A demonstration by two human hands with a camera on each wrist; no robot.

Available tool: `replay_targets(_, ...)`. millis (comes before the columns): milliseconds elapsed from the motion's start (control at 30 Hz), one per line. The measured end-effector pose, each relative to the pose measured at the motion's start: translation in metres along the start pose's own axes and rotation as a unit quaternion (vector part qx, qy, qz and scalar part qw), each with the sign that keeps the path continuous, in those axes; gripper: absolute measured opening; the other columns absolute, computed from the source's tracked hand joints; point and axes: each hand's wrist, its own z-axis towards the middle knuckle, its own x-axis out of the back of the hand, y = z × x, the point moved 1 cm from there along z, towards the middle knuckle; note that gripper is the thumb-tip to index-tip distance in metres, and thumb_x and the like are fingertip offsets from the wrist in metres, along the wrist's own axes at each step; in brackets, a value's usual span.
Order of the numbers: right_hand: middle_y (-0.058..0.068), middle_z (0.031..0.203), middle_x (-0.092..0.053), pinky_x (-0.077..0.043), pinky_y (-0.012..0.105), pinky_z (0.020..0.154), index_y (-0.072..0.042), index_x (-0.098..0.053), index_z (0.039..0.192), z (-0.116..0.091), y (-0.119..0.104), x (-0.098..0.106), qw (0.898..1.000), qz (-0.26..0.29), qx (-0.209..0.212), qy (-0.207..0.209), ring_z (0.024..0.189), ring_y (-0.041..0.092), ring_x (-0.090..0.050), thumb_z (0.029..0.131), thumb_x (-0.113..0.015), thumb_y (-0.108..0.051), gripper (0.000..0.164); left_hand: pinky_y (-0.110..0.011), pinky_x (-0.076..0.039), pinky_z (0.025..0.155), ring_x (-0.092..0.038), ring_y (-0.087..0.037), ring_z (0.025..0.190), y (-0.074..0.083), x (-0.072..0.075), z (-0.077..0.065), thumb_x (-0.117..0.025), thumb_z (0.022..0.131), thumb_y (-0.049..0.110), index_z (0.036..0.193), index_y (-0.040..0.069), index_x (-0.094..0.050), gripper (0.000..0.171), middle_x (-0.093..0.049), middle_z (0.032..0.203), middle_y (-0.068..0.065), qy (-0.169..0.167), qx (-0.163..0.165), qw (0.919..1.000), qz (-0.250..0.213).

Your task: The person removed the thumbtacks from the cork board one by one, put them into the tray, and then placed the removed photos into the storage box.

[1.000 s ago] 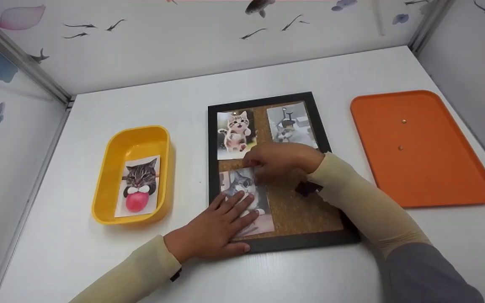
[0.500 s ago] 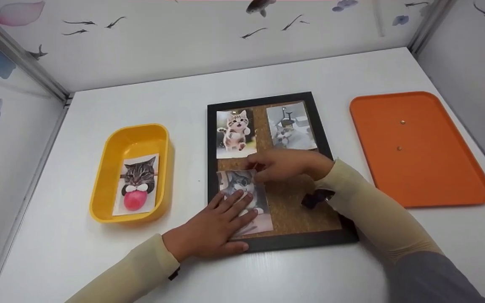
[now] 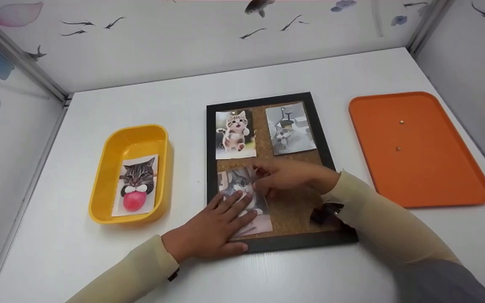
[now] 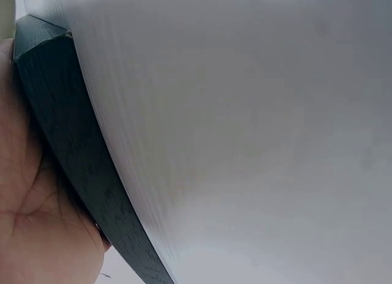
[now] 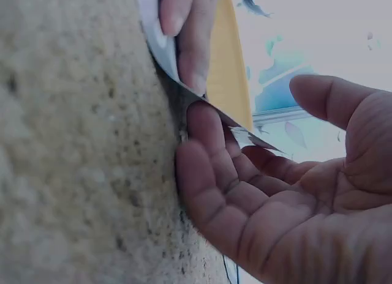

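Note:
My left hand (image 3: 211, 229) rests flat with spread fingers on the lower-left cat photo (image 3: 263, 221), its thumb on the black frame of the corkboard (image 3: 305, 210). My right hand (image 3: 291, 174) is at that photo's upper right. In the right wrist view, its bent fingers (image 5: 199, 174) are under the photo's raised edge (image 5: 214, 109), and its thumb stands apart from the paper. A kitten photo (image 3: 236, 134) and a grey cat photo (image 3: 291, 128) lie on the board's upper half. The left wrist view shows my palm beside the frame edge (image 4: 79, 131).
At the left stands a yellow bin (image 3: 97, 202) with a tabby cat photo (image 3: 135, 185) in it. An orange tray (image 3: 436, 168) at the right bears two small pins (image 3: 401, 122). Patterned white panels (image 3: 209, 42) stand behind and beside the white table (image 3: 183, 105).
My right hand has shifted slightly right and toward me, uncovering more of the grey cat photo. The lower photo's upper right edge is now raised. My left hand stays in place.

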Motion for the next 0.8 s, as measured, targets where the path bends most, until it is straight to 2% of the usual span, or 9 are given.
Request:
replay_targets(100,0.011,0.112,-0.059,-0.058,0.037,0.073,-0.013,-0.051,0.130,-0.001,-0.001,-0.003,1.000,-0.012,-0.007,0.004,0.086,0.023,-0.067,0.096,-0.062,-0.015,0.036,-0.055,-0.004,0.118,0.010,-0.024,0.151,0.000,0.001,-0.001,-0.025,0.099,0.068,0.161,0.027,-0.013,0.075,0.004,0.166,-0.001,-0.003,0.003,1.0000,-0.002)
replay_targets(233,0.009,0.114,-0.059,-0.057,0.036,0.071,-0.014,-0.049,0.132,-0.002,-0.003,-0.010,1.000,-0.024,0.001,0.003,0.084,0.021,-0.066,0.093,-0.062,-0.009,0.041,-0.056,-0.004,0.118,0.011,-0.024,0.151,0.001,0.001,-0.001,-0.024,0.099,0.068,0.161,0.026,-0.011,0.076,0.006,0.166,-0.002,-0.009,0.003,1.0000,-0.001)
replay_targets(400,0.010,0.108,-0.061,-0.056,0.036,0.069,-0.011,-0.048,0.128,-0.002,-0.003,-0.018,1.000,-0.010,0.001,0.020,0.082,0.022,-0.063,0.091,-0.061,-0.001,0.041,-0.056,-0.004,0.118,0.011,-0.025,0.151,0.001,0.001,0.000,-0.024,0.099,0.068,0.161,0.026,-0.011,0.075,0.006,0.166,-0.002,-0.008,-0.001,1.0000,-0.002)
replay_targets(533,0.010,0.107,-0.061,-0.055,0.036,0.068,-0.012,-0.049,0.124,-0.003,-0.003,-0.020,0.999,0.001,-0.017,0.041,0.081,0.023,-0.063,0.090,-0.062,-0.002,0.038,-0.056,-0.003,0.118,0.012,-0.024,0.151,0.000,0.001,0.000,-0.024,0.099,0.068,0.160,0.027,-0.010,0.075,0.007,0.166,-0.001,-0.011,-0.001,0.9999,-0.007)
replay_targets(667,0.009,0.111,-0.061,-0.056,0.037,0.070,-0.016,-0.049,0.127,-0.003,-0.002,-0.021,0.998,0.009,-0.038,0.055,0.085,0.024,-0.063,0.091,-0.062,-0.003,0.040,-0.056,-0.003,0.118,0.010,-0.023,0.151,0.000,0.003,0.000,-0.026,0.099,0.068,0.160,0.028,-0.012,0.075,0.006,0.166,0.000,-0.012,-0.002,0.9997,-0.020)
replay_targets(800,0.010,0.116,-0.059,-0.057,0.037,0.071,-0.015,-0.048,0.133,-0.002,0.000,-0.020,0.997,0.015,-0.032,0.064,0.091,0.024,-0.064,0.092,-0.062,-0.003,0.044,-0.056,-0.007,0.118,0.003,-0.023,0.152,-0.002,0.006,0.000,-0.033,0.099,0.066,0.160,0.027,-0.020,0.074,-0.001,0.167,-0.001,-0.001,-0.008,0.9995,-0.032)
